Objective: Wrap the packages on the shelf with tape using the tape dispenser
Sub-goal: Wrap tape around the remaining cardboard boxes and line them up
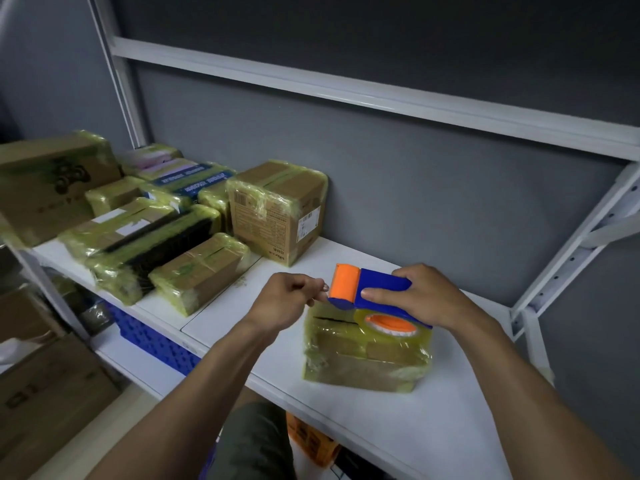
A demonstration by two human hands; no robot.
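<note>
Low down sit a blue crate [152, 341], brown cartons [52, 393] and an orange box [311, 441].

A stockroom or parcel-packing room; a white metal shelf [398, 420] stands against a grey wall [415, 188]; tape-wrapped cardboard packages [277, 209] crowd its left end; more cardboard boxes [45, 403] and a blue crate [156, 344] sit below.

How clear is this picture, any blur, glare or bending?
Head view: dim, even light; the tape-wrapped cardboard packages at left are blurred; the blue and orange tape dispenser looks sharp; the wrapped box beneath it shows faint sheen; the white metal shelf frame bows slightly.
</note>
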